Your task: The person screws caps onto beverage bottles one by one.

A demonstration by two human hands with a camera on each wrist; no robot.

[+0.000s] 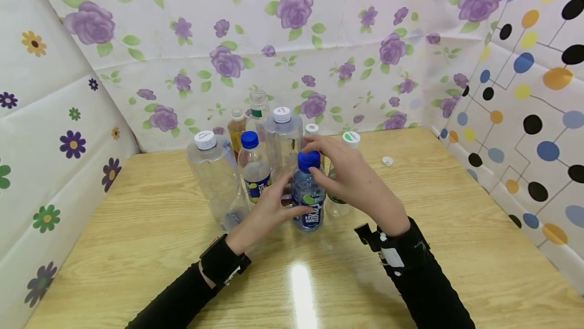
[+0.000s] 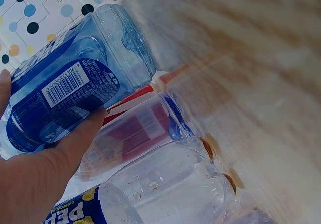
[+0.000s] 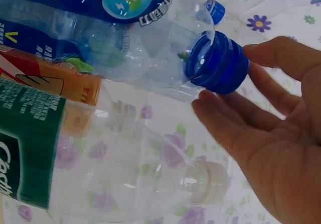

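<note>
A small clear-blue plastic bottle (image 1: 315, 220) with a dark blue label stands upright near the middle of the table. My left hand (image 1: 266, 210) holds it low, with the thumb across its front; the left wrist view shows the barcode side of this bottle (image 2: 65, 86). At the top, my right hand (image 1: 353, 179) pinches the blue cap (image 1: 308, 160) between thumb and fingers. The right wrist view shows this cap (image 3: 228, 63) on the neck. Just left stands a lemon Pepsi bottle (image 1: 255, 169) with a blue cap.
A big clear bottle (image 1: 212, 172) with a white cap stands left, another (image 1: 285, 139) behind. An amber bottle (image 1: 236, 127) and an uncapped bottle (image 1: 258, 100) are at the back. A green-labelled bottle (image 3: 130, 158) stands right. A loose white cap (image 1: 387, 161) lies on the table (image 1: 456, 207).
</note>
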